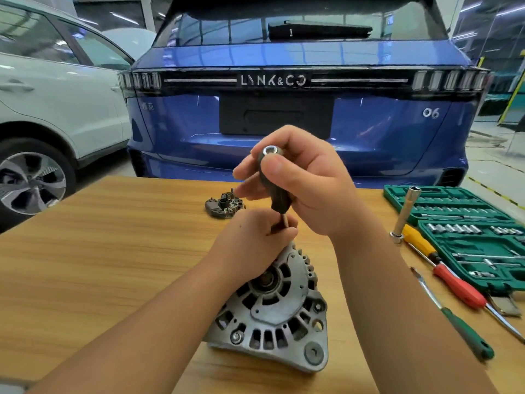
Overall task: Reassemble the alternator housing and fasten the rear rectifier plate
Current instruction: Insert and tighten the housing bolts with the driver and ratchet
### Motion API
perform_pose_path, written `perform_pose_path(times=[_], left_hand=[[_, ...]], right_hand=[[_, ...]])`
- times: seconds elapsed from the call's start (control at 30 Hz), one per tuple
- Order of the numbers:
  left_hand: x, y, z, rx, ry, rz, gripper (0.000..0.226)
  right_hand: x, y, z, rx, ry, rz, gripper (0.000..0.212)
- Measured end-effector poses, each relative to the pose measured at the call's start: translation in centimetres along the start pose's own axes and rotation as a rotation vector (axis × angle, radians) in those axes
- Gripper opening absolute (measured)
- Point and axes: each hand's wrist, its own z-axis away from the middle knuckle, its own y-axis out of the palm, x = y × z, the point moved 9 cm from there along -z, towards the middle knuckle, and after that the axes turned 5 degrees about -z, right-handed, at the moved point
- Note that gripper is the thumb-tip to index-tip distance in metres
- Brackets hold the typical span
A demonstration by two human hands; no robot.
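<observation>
A grey cast alternator housing (279, 314) lies on the wooden table (113, 251), its vented face turned up. My right hand (306, 183) grips the dark handle of a driver (277, 191) held upright above the housing's far edge. My left hand (255, 245) pinches the driver's shaft just below the handle, right over the housing's far rim. The driver's tip is hidden behind my left fingers. The dark rectifier plate (224, 206) lies apart, farther back on the table.
An open green socket set (466, 237) sits at the right. Beside it lie a long socket extension (404, 217), a yellow-and-red screwdriver (437, 263) and a green-handled tool (460, 331). A blue car (298, 115) stands close behind the table, a white car (56, 109) to the left.
</observation>
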Motion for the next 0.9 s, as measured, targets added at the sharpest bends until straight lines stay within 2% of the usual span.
perform_pose_path(times=[0.1, 0.17, 0.23, 0.3, 0.37, 0.43, 0.53, 0.57, 0.67, 0.7, 0.8, 0.83, 0.9], left_hand=[[-0.3, -0.3, 0.2, -0.025, 0.012, 0.009, 0.032], [-0.3, -0.4, 0.2, -0.032, 0.011, 0.015, 0.028], [-0.3, -0.4, 0.2, -0.035, 0.007, 0.003, 0.025], [-0.2, -0.3, 0.2, -0.036, 0.002, -0.006, 0.032], [-0.3, -0.3, 0.2, -0.031, 0.011, 0.008, 0.028], [-0.4, -0.1, 0.1, -0.02, -0.002, 0.005, 0.014], [-0.2, 0.0, 0.1, -0.018, -0.024, -0.014, 0.016], [-0.2, 0.0, 0.2, -0.026, -0.021, -0.018, 0.024], [-0.2, -0.2, 0.1, -0.056, -0.002, 0.016, 0.04], [-0.2, -0.2, 0.2, -0.061, 0.003, 0.017, 0.044], [-0.1, -0.2, 0.0, -0.075, 0.002, 0.02, 0.046], [0.1, -0.1, -0.1, -0.071, -0.001, 0.019, 0.045], [0.2, 0.1, -0.1, -0.056, -0.008, 0.015, 0.041]], right_hand=[[0.2, -1.1, -0.3, -0.171, -0.08, 0.039, 0.019], [0.0, -1.1, -0.4, -0.201, -0.093, 0.047, 0.019], [-1.0, -0.4, -0.6, -0.136, -0.021, -0.013, 0.019], [-1.7, 0.0, -0.3, -0.038, 0.055, -0.086, 0.032], [-1.3, -0.2, 0.0, 0.015, 0.052, -0.1, 0.033], [-0.8, -0.8, 0.1, -0.013, 0.029, -0.08, 0.027], [-0.2, -1.2, 0.3, -0.106, -0.054, -0.019, 0.008], [0.1, -1.1, 0.3, -0.127, -0.093, 0.027, 0.004], [0.6, -0.6, 0.3, -0.149, -0.143, 0.106, 0.011], [0.4, -0.3, 0.0, -0.142, -0.101, 0.089, 0.006], [-1.3, -0.5, -0.4, -0.123, 0.123, -0.044, 0.03], [-1.5, -0.6, -0.4, -0.102, 0.147, -0.074, 0.03], [-1.0, -0.6, -0.1, -0.055, 0.066, -0.046, 0.022]])
